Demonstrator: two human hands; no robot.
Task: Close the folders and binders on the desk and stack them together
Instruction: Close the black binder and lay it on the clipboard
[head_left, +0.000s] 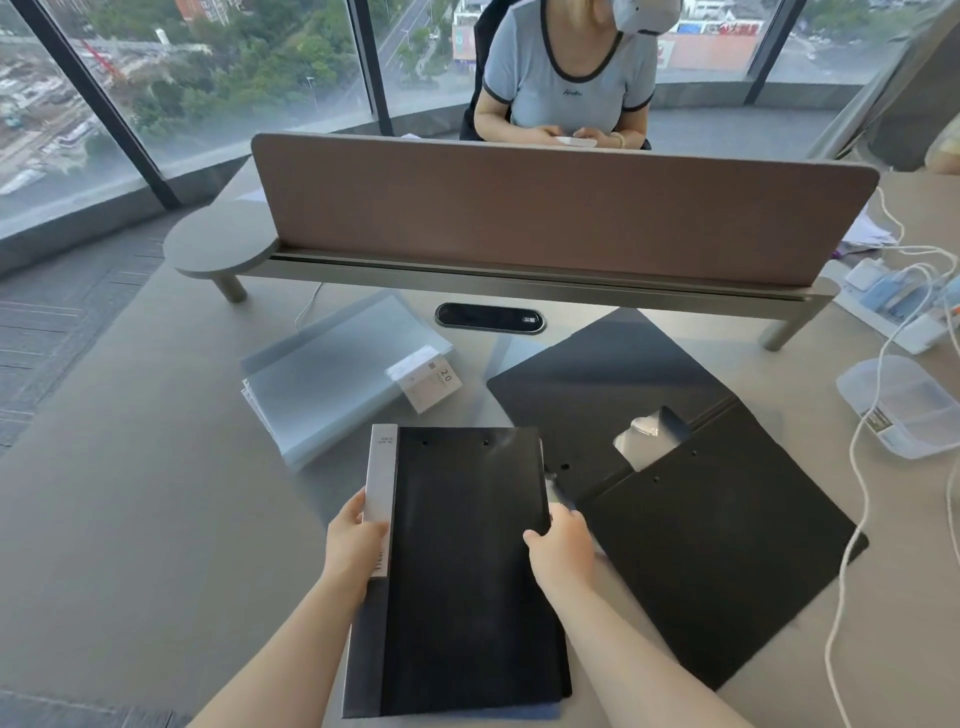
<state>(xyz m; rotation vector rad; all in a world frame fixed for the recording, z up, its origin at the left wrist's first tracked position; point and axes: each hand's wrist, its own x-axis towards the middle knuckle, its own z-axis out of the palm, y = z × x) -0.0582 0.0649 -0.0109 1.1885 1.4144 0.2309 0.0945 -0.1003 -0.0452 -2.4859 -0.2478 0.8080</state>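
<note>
Nearest to us lies one closed black binder with a grey spine, flat on the grey worktop. Our left hand keeps its grip curled round the spine edge; our right hand pinches the opposite edge. Just right of that grip, one black folder lies spread open. Beyond the left grip sits one closed translucent folder bearing a white label. We count three in all. Farther off stand a brown divider screen, a seated person and tall windows.
</note>
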